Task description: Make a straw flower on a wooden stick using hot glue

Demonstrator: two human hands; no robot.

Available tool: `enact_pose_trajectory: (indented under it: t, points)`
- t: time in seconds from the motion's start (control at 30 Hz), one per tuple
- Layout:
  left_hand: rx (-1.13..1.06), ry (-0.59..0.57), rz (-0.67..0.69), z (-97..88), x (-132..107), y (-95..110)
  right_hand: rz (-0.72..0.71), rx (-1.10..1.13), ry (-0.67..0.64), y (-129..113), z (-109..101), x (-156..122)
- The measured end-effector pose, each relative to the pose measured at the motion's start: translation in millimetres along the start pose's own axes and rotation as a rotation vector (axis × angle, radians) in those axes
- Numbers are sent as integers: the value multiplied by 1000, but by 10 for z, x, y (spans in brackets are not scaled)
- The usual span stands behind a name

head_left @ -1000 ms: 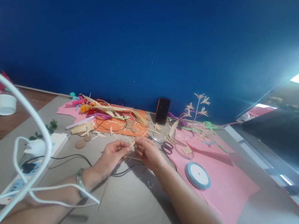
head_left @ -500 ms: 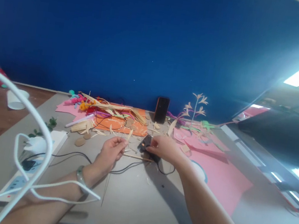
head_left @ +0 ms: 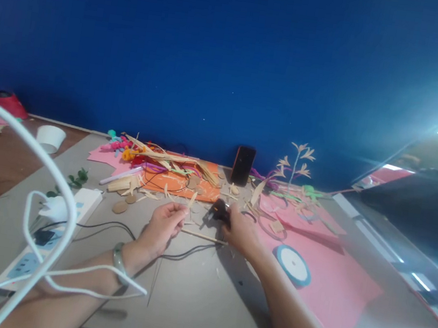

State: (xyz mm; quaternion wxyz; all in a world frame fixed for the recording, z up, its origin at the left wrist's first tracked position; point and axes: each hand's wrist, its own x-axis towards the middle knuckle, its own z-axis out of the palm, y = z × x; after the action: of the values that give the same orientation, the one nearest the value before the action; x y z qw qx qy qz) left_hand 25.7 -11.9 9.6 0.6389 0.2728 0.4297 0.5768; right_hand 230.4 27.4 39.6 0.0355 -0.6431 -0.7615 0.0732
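My left hand point(head_left: 165, 223) is closed in a pinch on a small pale petal-shaped strip point(head_left: 193, 199), which points upward from the fingertips. My right hand point(head_left: 243, 229) is wrapped round a black hot glue gun point(head_left: 219, 211), its nozzle end turned left toward the strip but apart from it. Beneath the two hands lies a thin tan stick point(head_left: 204, 237). A thin dark wire point(head_left: 154, 282) extends down the table near my left wrist. The glue gun's grip is mostly hidden by my fingers.
Husk strips and pipe cleaners lie on orange paper point(head_left: 163, 182) at the back. A phone point(head_left: 242, 165) leans on the wall beside a flower stem point(head_left: 294, 169). A tape roll point(head_left: 293, 265) rests on pink paper point(head_left: 332, 288). Left are a power strip point(head_left: 87, 202) and white cable point(head_left: 69, 202).
My right hand has lifted the glue gun and turned its nozzle leftward; its grip on it is fuller. My left hand keeps its pinch on the strip. The view has shifted slightly.
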Motion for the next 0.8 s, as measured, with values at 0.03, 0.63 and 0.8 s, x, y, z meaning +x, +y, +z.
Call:
enact_pose_trajectory:
  t: [0.03, 0.63, 0.8]
  points:
    - [0, 2, -1, -5, 7, -6, 4, 53, 58, 18, -14, -3]
    - [18, 39, 4, -54, 84, -112, -334, 593, -45, -192, -224, -374]
    - [49, 49, -4, -49, 74, -112, -360, 543, -53, -207, -232, -362]
